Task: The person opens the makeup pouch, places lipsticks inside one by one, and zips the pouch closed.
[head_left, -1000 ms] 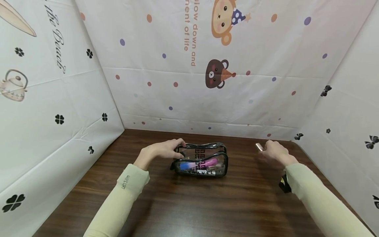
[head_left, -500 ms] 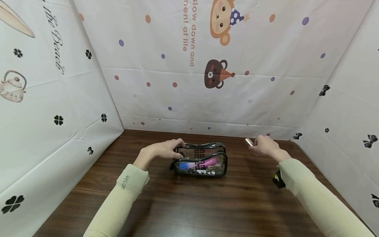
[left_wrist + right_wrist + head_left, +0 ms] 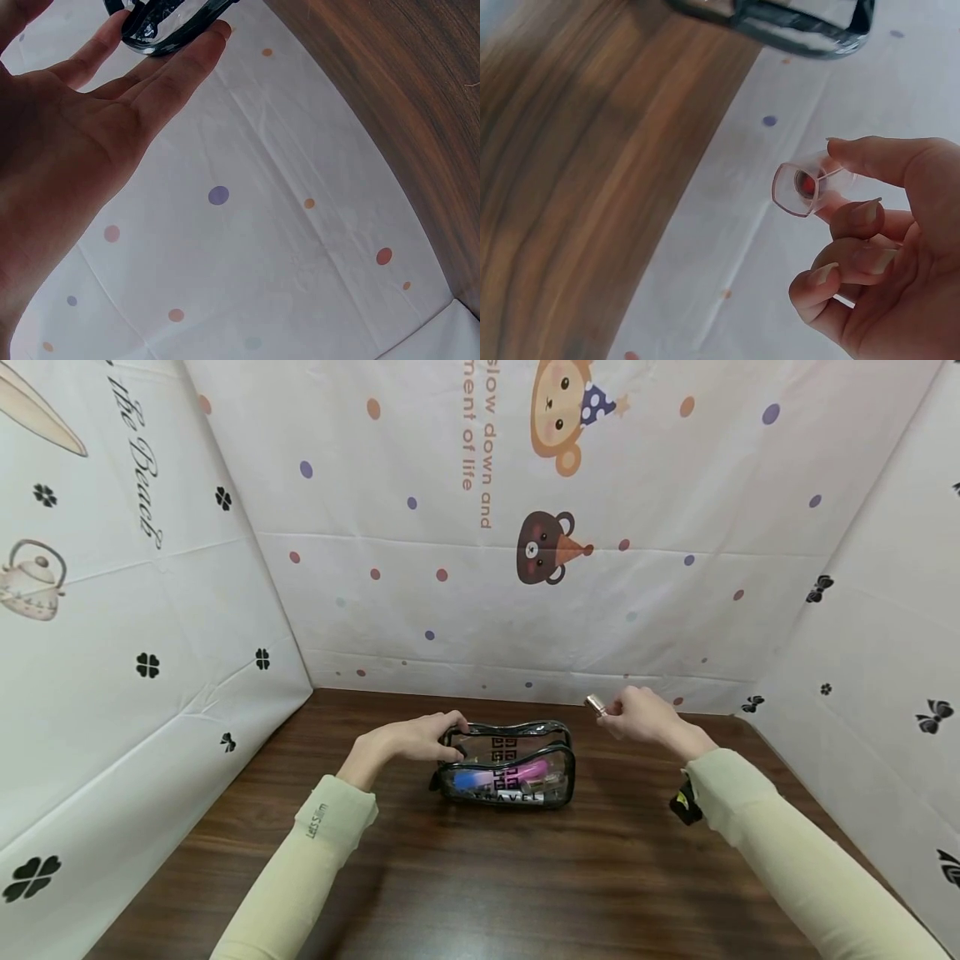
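Note:
A clear zip pouch with black trim (image 3: 573, 777) stands on the brown table, its mouth open. Inside lie a blue-and-pink item (image 3: 534, 770) and some small clear and silvery pieces. My left hand (image 3: 416, 739) holds the pouch's left end, thumb near the front rim and fingers at the back rim; its fingertips meet the black edge (image 3: 176, 41) in the left wrist view. My right hand (image 3: 643, 717) pinches a lipstick (image 3: 596, 704) just right of and above the pouch. The right wrist view shows its clear squared end (image 3: 795, 189) with red inside, other fingers curled loosely.
White printed cloth (image 3: 420, 602) walls off the back and both sides of the wood-grain table (image 3: 487, 877). A black band with a yellow mark (image 3: 685, 802) sits at the right wrist.
My right hand has moved left with the lipstick, from the table's far right to near the pouch, and slightly upward. Left hand and pouch stay put.

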`<action>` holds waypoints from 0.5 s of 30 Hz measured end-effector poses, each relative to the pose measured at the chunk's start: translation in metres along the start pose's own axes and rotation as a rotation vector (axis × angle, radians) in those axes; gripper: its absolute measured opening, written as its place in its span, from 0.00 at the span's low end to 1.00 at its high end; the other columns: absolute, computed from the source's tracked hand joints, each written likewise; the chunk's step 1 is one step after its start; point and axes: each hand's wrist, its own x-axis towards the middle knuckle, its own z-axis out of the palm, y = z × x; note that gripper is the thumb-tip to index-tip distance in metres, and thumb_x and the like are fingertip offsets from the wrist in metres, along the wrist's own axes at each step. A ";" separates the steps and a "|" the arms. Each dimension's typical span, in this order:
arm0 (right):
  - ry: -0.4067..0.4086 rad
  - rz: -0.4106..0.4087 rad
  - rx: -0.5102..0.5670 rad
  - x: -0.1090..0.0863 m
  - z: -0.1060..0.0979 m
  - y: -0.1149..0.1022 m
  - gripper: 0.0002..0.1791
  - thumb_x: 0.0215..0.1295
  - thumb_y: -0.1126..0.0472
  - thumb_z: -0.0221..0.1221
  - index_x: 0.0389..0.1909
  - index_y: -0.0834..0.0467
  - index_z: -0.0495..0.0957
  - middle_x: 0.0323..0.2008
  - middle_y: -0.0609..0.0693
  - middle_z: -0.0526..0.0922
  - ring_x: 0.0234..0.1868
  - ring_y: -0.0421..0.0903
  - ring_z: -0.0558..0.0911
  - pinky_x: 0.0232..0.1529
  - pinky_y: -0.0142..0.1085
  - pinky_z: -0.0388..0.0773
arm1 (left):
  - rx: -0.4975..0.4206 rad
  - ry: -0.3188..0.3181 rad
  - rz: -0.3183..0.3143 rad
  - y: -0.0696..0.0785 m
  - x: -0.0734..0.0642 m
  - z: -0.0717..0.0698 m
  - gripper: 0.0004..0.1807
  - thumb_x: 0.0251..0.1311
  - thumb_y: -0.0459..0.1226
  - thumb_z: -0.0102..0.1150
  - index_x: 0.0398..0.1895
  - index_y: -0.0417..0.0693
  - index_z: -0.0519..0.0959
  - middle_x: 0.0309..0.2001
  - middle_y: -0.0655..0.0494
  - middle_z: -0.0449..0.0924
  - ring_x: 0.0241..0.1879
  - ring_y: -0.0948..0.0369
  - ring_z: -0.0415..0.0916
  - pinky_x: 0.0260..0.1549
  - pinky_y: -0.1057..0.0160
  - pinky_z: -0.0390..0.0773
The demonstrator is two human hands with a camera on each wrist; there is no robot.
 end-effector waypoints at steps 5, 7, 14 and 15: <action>0.009 -0.054 0.020 0.003 -0.005 -0.020 0.15 0.65 0.52 0.59 0.22 0.55 0.80 0.17 0.48 0.80 0.15 0.40 0.66 0.21 0.36 0.67 | 0.001 0.002 -0.007 -0.001 0.000 0.001 0.22 0.67 0.46 0.56 0.61 0.54 0.65 0.55 0.50 0.71 0.48 0.58 0.69 0.49 0.54 0.70; 0.008 -0.087 0.031 0.004 -0.007 -0.028 0.14 0.65 0.54 0.60 0.24 0.57 0.81 0.18 0.47 0.81 0.15 0.40 0.67 0.23 0.37 0.69 | -0.002 0.002 -0.003 -0.001 0.000 0.001 0.22 0.67 0.46 0.56 0.61 0.53 0.66 0.55 0.50 0.71 0.48 0.58 0.69 0.48 0.54 0.71; -0.006 -0.192 0.084 0.012 -0.003 -0.054 0.10 0.63 0.56 0.62 0.30 0.60 0.83 0.23 0.51 0.84 0.17 0.39 0.71 0.18 0.31 0.66 | -0.007 0.003 0.016 0.000 -0.001 0.000 0.23 0.67 0.45 0.56 0.61 0.50 0.65 0.51 0.49 0.71 0.45 0.57 0.69 0.45 0.55 0.70; -0.008 -0.208 0.086 0.013 -0.002 -0.058 0.10 0.63 0.55 0.63 0.31 0.59 0.83 0.23 0.51 0.84 0.18 0.39 0.72 0.19 0.31 0.66 | -0.006 0.003 0.015 0.000 -0.001 0.000 0.23 0.67 0.45 0.56 0.61 0.51 0.65 0.51 0.49 0.72 0.45 0.57 0.69 0.45 0.55 0.70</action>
